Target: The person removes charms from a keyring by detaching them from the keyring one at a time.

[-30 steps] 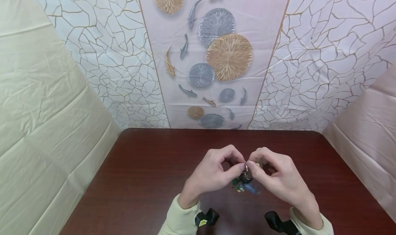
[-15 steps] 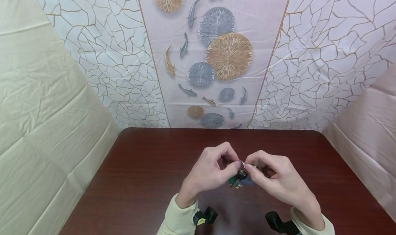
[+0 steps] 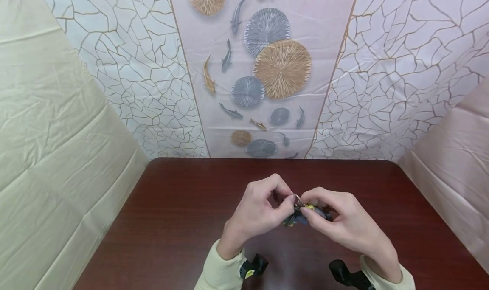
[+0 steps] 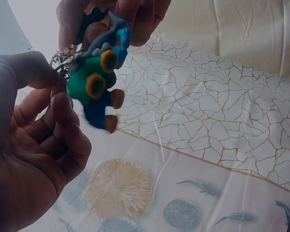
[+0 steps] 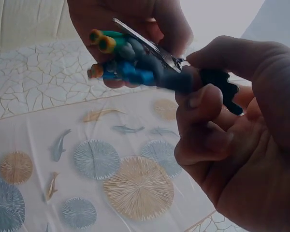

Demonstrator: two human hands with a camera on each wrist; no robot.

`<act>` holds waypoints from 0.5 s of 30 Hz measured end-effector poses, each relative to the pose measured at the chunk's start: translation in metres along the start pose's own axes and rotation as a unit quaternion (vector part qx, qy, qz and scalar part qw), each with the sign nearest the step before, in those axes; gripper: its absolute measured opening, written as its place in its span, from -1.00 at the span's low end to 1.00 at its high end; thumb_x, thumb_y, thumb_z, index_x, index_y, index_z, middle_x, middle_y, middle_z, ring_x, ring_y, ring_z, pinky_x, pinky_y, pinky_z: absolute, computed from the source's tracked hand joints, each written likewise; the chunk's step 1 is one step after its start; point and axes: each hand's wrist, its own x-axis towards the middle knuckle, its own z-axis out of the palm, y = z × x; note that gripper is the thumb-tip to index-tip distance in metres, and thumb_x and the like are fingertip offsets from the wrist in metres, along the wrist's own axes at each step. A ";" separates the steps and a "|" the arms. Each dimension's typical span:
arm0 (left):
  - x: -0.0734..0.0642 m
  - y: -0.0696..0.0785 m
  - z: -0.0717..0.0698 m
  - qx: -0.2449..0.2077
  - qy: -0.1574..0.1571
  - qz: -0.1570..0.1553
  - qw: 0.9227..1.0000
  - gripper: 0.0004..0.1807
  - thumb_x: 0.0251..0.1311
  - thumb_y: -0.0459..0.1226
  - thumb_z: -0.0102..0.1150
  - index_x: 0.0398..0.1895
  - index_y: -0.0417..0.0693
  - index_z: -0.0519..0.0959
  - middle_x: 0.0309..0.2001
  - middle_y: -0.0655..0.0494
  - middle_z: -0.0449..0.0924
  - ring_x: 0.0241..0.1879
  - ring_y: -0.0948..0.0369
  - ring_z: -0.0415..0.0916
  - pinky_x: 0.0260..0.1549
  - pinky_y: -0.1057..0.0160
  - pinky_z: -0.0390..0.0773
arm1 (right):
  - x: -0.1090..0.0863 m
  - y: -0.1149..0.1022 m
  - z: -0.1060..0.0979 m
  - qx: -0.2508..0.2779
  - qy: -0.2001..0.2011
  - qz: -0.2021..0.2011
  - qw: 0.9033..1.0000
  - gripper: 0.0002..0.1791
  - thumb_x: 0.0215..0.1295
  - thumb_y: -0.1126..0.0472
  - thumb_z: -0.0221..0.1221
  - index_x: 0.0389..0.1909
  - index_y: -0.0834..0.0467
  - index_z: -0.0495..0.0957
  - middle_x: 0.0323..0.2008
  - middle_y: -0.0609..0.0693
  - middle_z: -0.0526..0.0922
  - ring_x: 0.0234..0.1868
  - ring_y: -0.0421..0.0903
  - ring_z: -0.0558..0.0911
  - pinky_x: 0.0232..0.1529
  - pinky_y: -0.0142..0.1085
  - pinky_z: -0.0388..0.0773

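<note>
Over the table, both hands meet at a bunch of keys. My left hand (image 3: 263, 207) pinches the metal key ring (image 3: 298, 201) between thumb and forefinger. My right hand (image 3: 344, 215) grips a dark, wavy-edged keychain charm (image 5: 221, 89), partly hidden by its fingers; a bit of yellow (image 3: 309, 206) shows at the fingertips in the head view. From the ring area hangs a green and blue figure charm (image 4: 89, 79) with orange-tipped stubs. A flat metal key (image 5: 142, 38) lies alongside it in the right wrist view. The join at the ring is mostly covered by fingers.
The dark red-brown table (image 3: 172, 213) has rounded far corners. Behind it hangs a patterned cloth (image 3: 244, 120), with a cream cloth (image 3: 68, 154) at the left and a pinkish cloth (image 3: 451, 162) at the right. Black camera mounts (image 3: 255, 266) sit at both wrists.
Both hands have shifted slightly left with the keys. The ring has tilted, and the charms and keys that hung below it are now raised closer to the right fingers.
</note>
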 end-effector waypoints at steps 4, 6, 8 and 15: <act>0.000 0.001 0.000 0.001 0.013 0.016 1.000 -0.82 0.04 -0.53 0.21 -0.43 -0.09 0.48 -0.48 0.11 0.62 -0.50 0.43 0.48 -0.57 0.55 0.54 | 0.000 0.001 0.001 -0.006 0.001 0.002 1.000 -0.58 0.05 0.53 0.30 -0.25 -0.07 0.57 -0.47 -0.30 0.51 -0.54 -0.45 0.37 -0.52 -0.62 0.32; 0.000 0.002 0.001 0.001 0.016 0.022 1.000 -0.81 0.03 -0.54 0.21 -0.43 -0.09 0.47 -0.48 0.11 0.62 -0.50 0.42 0.49 -0.56 0.54 0.55 | 0.001 0.001 0.002 -0.010 0.006 -0.002 1.000 -0.58 0.03 0.53 0.31 -0.27 -0.07 0.56 -0.48 -0.30 0.50 -0.54 -0.46 0.36 -0.52 -0.62 0.32; 0.000 0.002 0.001 -0.001 0.017 0.026 1.000 -0.80 0.03 -0.54 0.21 -0.43 -0.10 0.46 -0.47 0.11 0.62 -0.51 0.41 0.49 -0.55 0.56 0.54 | 0.001 0.001 0.002 -0.012 0.010 -0.005 1.000 -0.57 0.02 0.53 0.31 -0.28 -0.07 0.56 -0.48 -0.30 0.49 -0.54 -0.46 0.36 -0.52 -0.62 0.31; -0.001 0.002 0.002 -0.022 0.021 -0.003 1.000 -0.83 0.07 -0.52 0.21 -0.41 -0.11 0.49 -0.44 0.07 0.66 -0.52 0.41 0.51 -0.56 0.57 0.52 | 0.001 0.000 0.003 -0.004 0.025 -0.027 0.999 -0.56 -0.02 0.55 0.32 -0.27 -0.04 0.56 -0.49 -0.28 0.48 -0.55 -0.46 0.33 -0.57 -0.59 0.29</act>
